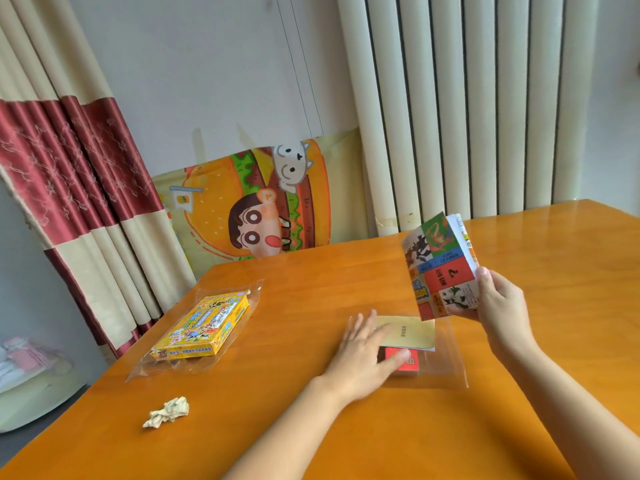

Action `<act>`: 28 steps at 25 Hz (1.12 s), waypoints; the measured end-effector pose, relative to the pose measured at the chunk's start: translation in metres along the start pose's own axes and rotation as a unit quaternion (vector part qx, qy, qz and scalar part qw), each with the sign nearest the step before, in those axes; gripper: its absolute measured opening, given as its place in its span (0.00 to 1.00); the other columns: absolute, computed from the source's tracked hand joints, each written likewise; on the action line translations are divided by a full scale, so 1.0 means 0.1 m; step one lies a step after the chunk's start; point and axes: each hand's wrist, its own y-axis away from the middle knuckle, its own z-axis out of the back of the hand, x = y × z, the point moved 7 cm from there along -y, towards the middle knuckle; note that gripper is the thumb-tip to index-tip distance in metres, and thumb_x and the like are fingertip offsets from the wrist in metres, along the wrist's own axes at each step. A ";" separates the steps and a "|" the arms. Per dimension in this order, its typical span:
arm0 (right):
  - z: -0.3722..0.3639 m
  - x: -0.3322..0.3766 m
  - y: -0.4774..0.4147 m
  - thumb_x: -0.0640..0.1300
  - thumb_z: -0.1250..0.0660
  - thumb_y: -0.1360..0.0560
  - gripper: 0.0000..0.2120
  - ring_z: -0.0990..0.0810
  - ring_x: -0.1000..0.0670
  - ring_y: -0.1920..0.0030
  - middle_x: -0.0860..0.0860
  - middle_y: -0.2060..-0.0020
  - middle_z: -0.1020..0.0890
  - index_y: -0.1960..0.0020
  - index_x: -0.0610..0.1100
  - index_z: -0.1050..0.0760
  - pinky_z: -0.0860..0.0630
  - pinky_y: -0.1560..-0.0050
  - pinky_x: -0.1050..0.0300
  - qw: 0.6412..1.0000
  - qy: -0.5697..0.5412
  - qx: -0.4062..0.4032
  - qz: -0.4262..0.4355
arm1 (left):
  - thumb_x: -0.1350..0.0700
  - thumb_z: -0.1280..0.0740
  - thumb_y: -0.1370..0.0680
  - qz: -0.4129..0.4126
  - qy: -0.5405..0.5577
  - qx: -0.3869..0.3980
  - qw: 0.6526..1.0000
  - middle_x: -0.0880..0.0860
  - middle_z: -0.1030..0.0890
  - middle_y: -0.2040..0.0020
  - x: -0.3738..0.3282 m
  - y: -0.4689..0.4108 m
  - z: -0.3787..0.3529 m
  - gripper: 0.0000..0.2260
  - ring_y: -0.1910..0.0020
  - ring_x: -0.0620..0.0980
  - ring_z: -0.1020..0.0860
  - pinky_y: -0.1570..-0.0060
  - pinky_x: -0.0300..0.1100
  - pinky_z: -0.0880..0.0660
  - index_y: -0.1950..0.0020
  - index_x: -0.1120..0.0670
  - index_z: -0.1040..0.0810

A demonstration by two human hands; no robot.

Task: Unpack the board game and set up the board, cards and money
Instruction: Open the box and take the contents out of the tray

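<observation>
The right hand [498, 296] pinches the folded game board [441, 268] by its edge, holding it upright above the orange surface [311, 427]. At its 8 o'clock the left hand [363, 344] lies flat, fingers straight, on a clear bag [446, 358] holding a yellow sheet [412, 332] and red cards [410, 362]. The yellow game box [204, 323] lies at 9 o'clock of the left hand, crumpled paper [168, 411] at 8 o'clock
</observation>
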 end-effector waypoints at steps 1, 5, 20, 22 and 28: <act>0.01 -0.03 0.00 0.48 0.47 0.17 0.16 0.17 0.44 0.57 0.42 0.56 0.18 0.52 0.43 0.24 0.17 0.66 0.53 0.999 -0.037 -0.001 -0.028 | 0.32 0.49 0.23 -0.012 -0.019 0.019 1.000 0.46 0.56 0.22 -0.03 0.01 -0.07 0.31 0.24 0.47 0.60 0.26 0.48 0.62 0.23 0.42 0.48; -0.04 -0.09 0.02 0.45 0.45 0.17 0.14 0.15 0.51 0.60 0.45 0.57 0.17 0.51 0.41 0.23 0.19 0.68 0.61 0.979 -0.178 0.016 -0.101 | 0.32 0.53 0.24 -0.005 -0.064 0.029 0.998 0.47 0.52 0.22 0.12 0.03 -0.12 0.31 0.23 0.46 0.57 0.27 0.48 0.62 0.23 0.40 0.51; -0.56 -0.26 0.31 0.36 0.43 0.19 0.09 0.15 0.49 0.63 0.41 0.56 0.16 0.46 0.38 0.25 0.21 0.73 0.64 0.939 -0.213 0.162 -0.218 | 0.48 0.42 0.20 0.122 0.021 0.012 0.992 0.45 0.45 0.23 1.73 0.44 0.44 0.23 0.23 0.45 0.52 0.26 0.47 0.49 0.25 0.40 0.42; -0.58 -0.34 0.33 0.37 0.43 0.19 0.09 0.15 0.49 0.64 0.41 0.55 0.17 0.46 0.38 0.25 0.22 0.74 0.64 0.944 -0.191 0.154 -0.222 | 0.52 0.44 0.20 0.138 0.055 -0.001 0.989 0.44 0.45 0.23 1.82 0.48 0.43 0.23 0.24 0.44 0.49 0.26 0.45 0.47 0.26 0.39 0.41; -0.57 -0.31 0.34 0.39 0.43 0.18 0.08 0.16 0.47 0.62 0.42 0.57 0.16 0.48 0.41 0.25 0.20 0.71 0.60 0.980 -0.087 0.116 -0.137 | 0.54 0.46 0.18 0.158 0.100 -0.042 0.981 0.44 0.45 0.23 1.93 0.63 0.43 0.21 0.27 0.46 0.41 0.35 0.39 0.37 0.26 0.42 0.40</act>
